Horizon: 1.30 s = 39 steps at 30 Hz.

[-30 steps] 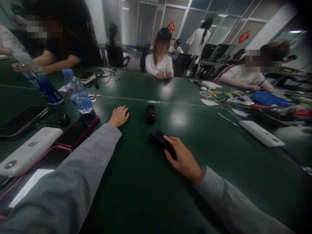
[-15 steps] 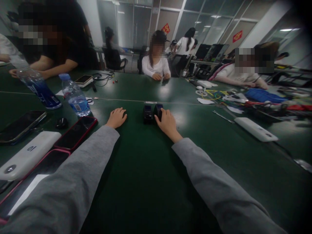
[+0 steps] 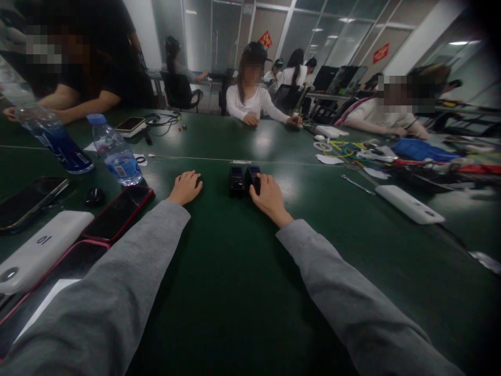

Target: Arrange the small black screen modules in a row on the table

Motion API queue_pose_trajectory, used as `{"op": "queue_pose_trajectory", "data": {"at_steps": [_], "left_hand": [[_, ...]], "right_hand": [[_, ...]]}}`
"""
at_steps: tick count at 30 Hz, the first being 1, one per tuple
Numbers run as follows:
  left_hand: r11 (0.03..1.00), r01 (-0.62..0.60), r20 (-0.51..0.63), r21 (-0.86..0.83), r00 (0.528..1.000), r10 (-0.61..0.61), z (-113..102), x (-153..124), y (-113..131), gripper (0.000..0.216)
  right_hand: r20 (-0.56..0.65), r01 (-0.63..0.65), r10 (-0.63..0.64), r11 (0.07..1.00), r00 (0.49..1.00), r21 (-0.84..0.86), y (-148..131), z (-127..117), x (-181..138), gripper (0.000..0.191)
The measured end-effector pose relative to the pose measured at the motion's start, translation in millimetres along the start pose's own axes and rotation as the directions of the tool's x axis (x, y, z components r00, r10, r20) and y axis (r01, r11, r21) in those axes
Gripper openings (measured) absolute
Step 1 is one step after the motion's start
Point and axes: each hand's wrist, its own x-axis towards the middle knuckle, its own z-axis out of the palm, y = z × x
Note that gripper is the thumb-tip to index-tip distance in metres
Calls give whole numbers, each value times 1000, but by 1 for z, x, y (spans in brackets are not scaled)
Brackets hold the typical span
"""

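Two small black box-shaped devices with dark screens stand side by side on the dark green table (image 3: 219, 292). My right hand (image 3: 271, 197) grips the right-hand black device (image 3: 252, 175), its thumb on the near side and its fingers over the right side, which they partly hide. The left-hand black device (image 3: 237, 180) stands untouched, just beside it. Flat on the table to the left rests my left hand (image 3: 185, 187), fingers stretched out and holding nothing, apart from both devices.
Left of my arm are a water bottle (image 3: 117, 156), a larger blue-labelled bottle (image 3: 58, 141), a red-edged phone (image 3: 119, 213) and a white power bank (image 3: 43, 250). To the right lie a wrench (image 3: 357, 184), another white power bank (image 3: 409, 203) and tangled cables (image 3: 348, 149). People sit across the table.
Both my hands keep nearly the same places, and the view has shifted slightly. Across the table, the person in white has stretched an arm out toward the right of the view.
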Motion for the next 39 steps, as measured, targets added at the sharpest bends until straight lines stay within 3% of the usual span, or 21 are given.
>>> {"op": "queue_pose_trajectory", "data": {"at_steps": [10,17,26,32,39], "left_hand": [[1000,11,4,7,1000,-11,-5,-3,5,51],[1000,4,-19,6,1000,-4,-2,-3,3,49],[1000,8,-18,3,1000,-8,-2,-2,3,50],[1000,19,6,-2,1000,-19,-2,-2,2,52],[1000,8,-3,-21,1000,-8,-2,-2,1,52]], "right_hand": [[-80,-6,7,1000,997,12,-9,-9,-12,67],[-82,78,-79,997,994,-4,-15,-12,-12,54],[8,228,-228,973,974,-42,-19,-11,-12,46],[80,253,-248,966,965,-47,-23,-10,-11,52],[125,269,-271,963,954,33,-24,-9,-9,44]]}}
